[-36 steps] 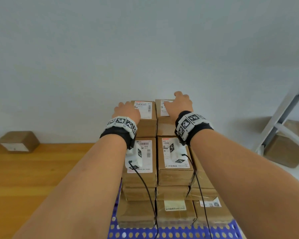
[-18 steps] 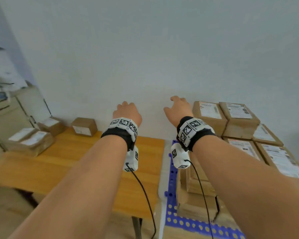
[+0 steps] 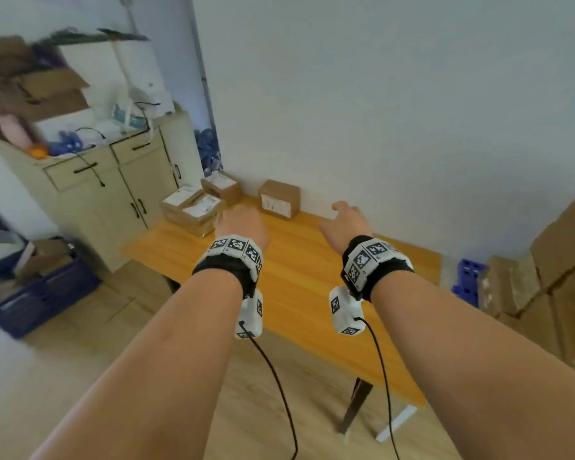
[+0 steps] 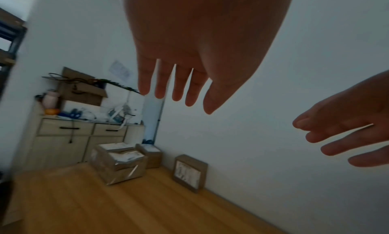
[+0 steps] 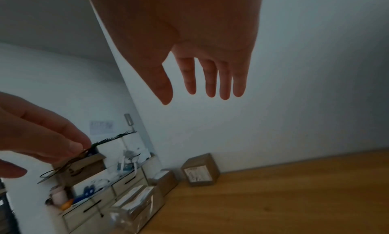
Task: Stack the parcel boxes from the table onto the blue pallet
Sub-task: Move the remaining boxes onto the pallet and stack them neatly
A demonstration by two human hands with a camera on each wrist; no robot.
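Note:
Both hands hover empty above the wooden table [image 3: 299, 293], fingers straight. My left hand [image 3: 243, 222] [image 4: 179, 91] reaches toward the far left corner, where several brown parcel boxes [image 3: 196, 207] [image 4: 120, 164] are grouped. My right hand [image 3: 344, 220] [image 5: 206, 89] is just right of a single box [image 3: 279, 198] [image 4: 189, 172] [image 5: 200, 170] standing on its side against the wall. A stack of boxes [image 3: 551, 270] sits on the blue pallet [image 3: 467, 280] at the right edge of the head view.
A beige cabinet [image 3: 113, 187] cluttered with cardboard and cables stands left of the table. A dark blue crate [image 3: 37, 293] sits on the floor at the far left. The white wall runs behind the table.
The view has swung left from the pallet stack to the table. Both hands left the stacked boxes and now reach empty over the tabletop toward the boxes at the wall.

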